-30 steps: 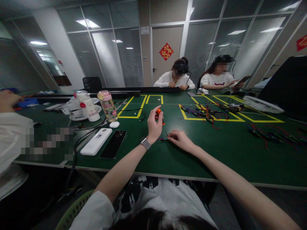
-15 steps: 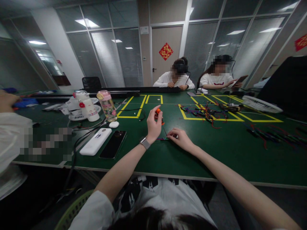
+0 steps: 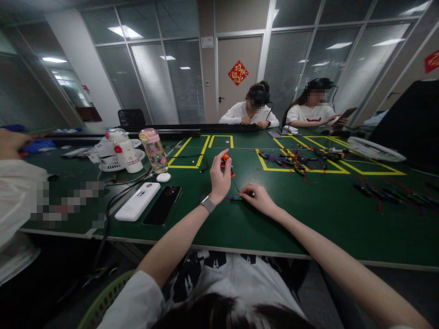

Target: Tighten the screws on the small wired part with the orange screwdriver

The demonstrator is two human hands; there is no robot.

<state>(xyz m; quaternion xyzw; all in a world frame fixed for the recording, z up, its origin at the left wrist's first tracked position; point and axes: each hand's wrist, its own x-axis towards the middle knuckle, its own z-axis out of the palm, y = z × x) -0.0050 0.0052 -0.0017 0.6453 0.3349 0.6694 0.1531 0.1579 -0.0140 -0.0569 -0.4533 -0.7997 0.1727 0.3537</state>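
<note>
My left hand (image 3: 220, 176) is closed around the orange and dark handle of a screwdriver (image 3: 225, 158). The thin shaft slants down to the right, and its tip ends beside the fingertips of my right hand (image 3: 256, 197). Those fingers are pinched together low over the table, at the right end of a small green circuit board with wires (image 3: 234, 198). The board lies on the green table top (image 3: 274, 228). My right fingers hide part of it, and the exact contact of the tip is too small to see.
Left of my hands are a black phone (image 3: 162, 205), a white power bank (image 3: 137, 201), a white case (image 3: 163, 177) and a pink-lidded bottle (image 3: 154, 151). Bundles of wired boards (image 3: 295, 160) lie to the right, near a white fan (image 3: 375, 149). Two people sit opposite; another is at left.
Both hands hold nearly the same pose, with the screwdriver still slanting to the board. The whole view has shifted very slightly.
</note>
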